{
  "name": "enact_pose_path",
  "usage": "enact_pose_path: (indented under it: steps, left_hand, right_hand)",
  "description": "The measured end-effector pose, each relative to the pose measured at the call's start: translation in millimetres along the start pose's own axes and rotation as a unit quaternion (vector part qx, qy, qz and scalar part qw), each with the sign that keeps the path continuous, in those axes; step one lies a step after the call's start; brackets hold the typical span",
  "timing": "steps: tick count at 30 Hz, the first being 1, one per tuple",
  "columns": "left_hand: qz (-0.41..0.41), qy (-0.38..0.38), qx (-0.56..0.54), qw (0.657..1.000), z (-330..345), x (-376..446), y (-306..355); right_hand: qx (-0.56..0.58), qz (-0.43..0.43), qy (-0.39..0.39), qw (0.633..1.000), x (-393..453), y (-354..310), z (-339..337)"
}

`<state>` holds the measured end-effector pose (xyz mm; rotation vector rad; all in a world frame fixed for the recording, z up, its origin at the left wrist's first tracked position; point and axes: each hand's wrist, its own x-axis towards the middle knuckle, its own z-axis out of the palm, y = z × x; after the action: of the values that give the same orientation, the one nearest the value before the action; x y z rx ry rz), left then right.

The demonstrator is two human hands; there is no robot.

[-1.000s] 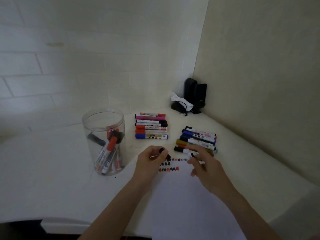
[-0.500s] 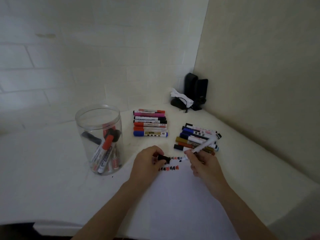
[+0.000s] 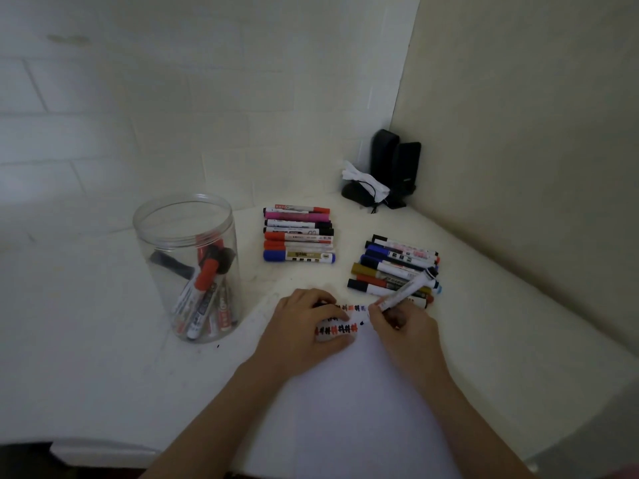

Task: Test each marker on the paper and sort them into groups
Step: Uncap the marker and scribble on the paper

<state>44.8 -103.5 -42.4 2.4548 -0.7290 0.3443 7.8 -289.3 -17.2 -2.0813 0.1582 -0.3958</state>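
The white table [image 3: 103, 340] carries all items; positions below are given relative to the sheet of paper [image 3: 345, 409], which lies flat at the table's near edge. The clear plastic jar [image 3: 188, 267] stands upright to the left of the paper and holds several markers, leaning; two black speakers [image 3: 396, 164] stand well beyond the paper in the wall corner. One row of markers [image 3: 299, 233] lies beyond the paper's far edge; a second group of markers [image 3: 394, 267] lies just past its far right corner. The left hand [image 3: 307, 326] rests on the paper's far end, fingers curled, a black cap partly visible under them; the right hand [image 3: 401, 326] grips the white marker [image 3: 406, 288], fingers clamped round its barrel, tip down on the paper beside the rows of red and black test marks [image 3: 337, 329].
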Motion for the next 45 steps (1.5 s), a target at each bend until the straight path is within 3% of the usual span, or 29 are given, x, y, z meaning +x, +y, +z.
enact_pose_path:
  steps: [38,45]
  left_hand:
    - [-0.019,-0.01,-0.007,1.0,-6,0,5]
    - [-0.148,0.039,-0.075,0.985,-7,0,7]
  right_hand:
    - [0.005,-0.025,-0.006,1.0,1,5,1]
    - [0.013,-0.025,-0.009,1.0,-3,1,1]
